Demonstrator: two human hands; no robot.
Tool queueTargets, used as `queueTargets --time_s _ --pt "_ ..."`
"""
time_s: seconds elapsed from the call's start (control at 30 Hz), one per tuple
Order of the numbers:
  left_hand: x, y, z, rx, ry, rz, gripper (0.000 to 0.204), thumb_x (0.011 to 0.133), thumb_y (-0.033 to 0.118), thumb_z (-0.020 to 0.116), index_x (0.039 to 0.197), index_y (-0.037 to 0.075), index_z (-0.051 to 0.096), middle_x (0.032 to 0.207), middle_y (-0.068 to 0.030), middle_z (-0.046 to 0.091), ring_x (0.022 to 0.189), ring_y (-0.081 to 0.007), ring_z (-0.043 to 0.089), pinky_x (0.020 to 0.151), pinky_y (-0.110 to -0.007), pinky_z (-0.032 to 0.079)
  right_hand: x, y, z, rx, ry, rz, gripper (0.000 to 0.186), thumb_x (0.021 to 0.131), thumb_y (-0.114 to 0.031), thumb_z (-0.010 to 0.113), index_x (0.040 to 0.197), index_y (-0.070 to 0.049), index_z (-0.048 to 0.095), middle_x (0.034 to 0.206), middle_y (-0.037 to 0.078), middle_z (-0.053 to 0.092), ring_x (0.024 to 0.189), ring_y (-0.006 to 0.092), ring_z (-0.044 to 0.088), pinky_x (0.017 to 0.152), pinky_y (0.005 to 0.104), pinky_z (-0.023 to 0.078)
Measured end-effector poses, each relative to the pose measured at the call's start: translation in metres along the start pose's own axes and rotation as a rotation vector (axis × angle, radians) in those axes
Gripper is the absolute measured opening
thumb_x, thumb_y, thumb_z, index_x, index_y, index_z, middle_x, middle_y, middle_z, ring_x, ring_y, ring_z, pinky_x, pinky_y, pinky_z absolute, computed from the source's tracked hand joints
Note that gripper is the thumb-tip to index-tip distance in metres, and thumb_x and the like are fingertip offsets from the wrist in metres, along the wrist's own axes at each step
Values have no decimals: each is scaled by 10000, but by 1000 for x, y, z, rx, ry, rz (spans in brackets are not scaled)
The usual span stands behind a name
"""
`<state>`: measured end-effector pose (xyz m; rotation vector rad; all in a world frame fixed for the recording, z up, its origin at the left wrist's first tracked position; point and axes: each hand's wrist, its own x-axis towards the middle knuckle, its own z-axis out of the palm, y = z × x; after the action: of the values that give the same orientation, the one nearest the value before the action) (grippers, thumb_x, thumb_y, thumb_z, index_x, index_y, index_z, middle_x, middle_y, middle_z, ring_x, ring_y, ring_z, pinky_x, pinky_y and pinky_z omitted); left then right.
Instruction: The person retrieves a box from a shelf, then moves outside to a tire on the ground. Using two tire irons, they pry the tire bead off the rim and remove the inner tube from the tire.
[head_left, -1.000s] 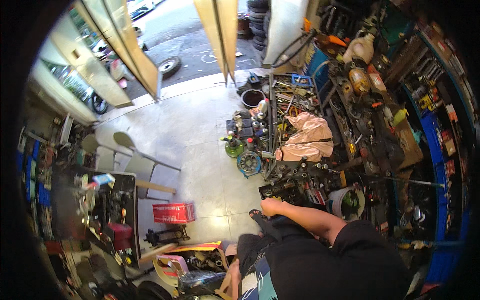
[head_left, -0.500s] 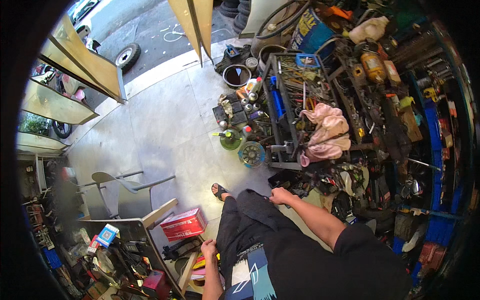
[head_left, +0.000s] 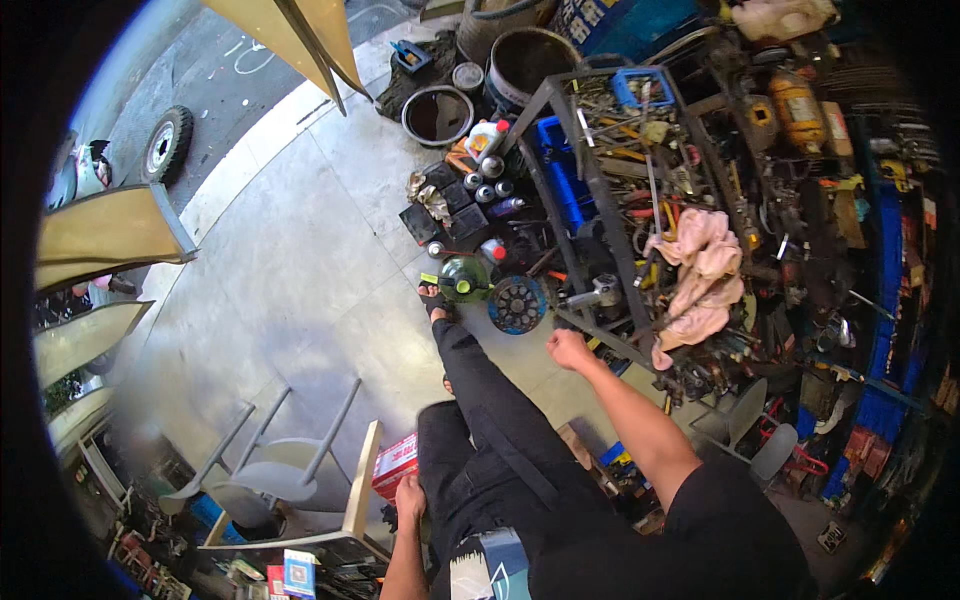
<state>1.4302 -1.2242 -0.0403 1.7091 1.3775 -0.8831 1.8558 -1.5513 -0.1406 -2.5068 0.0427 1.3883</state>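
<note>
My right hand is held out loosely fisted, with nothing visible in it, beside a metal rack of tools and a pink cloth. Before it, a green jug and a round blue-rimmed part lie on the floor. My left hand hangs by my thigh with curled fingers and nothing visible in it, in front of a red carton and a wooden-edged table. One sandalled foot is stretched forward beside the green jug.
Grey chairs stand at lower left. Basins, spray cans and black blocks crowd the floor by the rack. Crowded shelves line the right side. Folding door panels border the street at upper left, where a tyre lies.
The view has swung and moved toward the rack and floor items. My foot has stepped forward beside the green jug. My right hand has risen higher in the picture; the chairs have slid lower.
</note>
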Motion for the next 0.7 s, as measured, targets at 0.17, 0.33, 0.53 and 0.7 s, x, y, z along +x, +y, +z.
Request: queueTargets --time_s 0.17,0.33,0.53,0.7 --pt "83 100 -64 130 -101 -109 934 1026 552 652 1628 -90 338 1516 -395 546 1412 -527 549 1193 -520 430 153 -6 27 174 171 115 226 971 -271 718 1044 -63 766 1128 197 787 1118 403 722 969 507 566" --pt "133 145 -43 351 -267 -122 1215 894 608 812 1637 -133 199 1576 -405 444 1471 -529 469 1207 -521 428 339 7 60 1031 77 261 185 1040 -251 674 1044 -69 704 826 52 685 676 212 690 617 355 570" --pt "160 171 -44 790 68 -79 1236 811 584 881 1577 -155 253 1401 -348 539 1278 -506 592 1069 -531 517 521 13 64 1456 386 527 465 1045 -362 688 1304 19 629 1323 228 673 1158 375 701 977 496 606" --pt "186 181 -90 962 31 -50 1255 838 690 804 1557 -213 313 1431 -409 557 1306 -495 603 1139 -491 488 602 17 65 1926 362 693 602 1062 -406 665 1305 126 523 1202 260 663 1100 427 683 1070 588 553"
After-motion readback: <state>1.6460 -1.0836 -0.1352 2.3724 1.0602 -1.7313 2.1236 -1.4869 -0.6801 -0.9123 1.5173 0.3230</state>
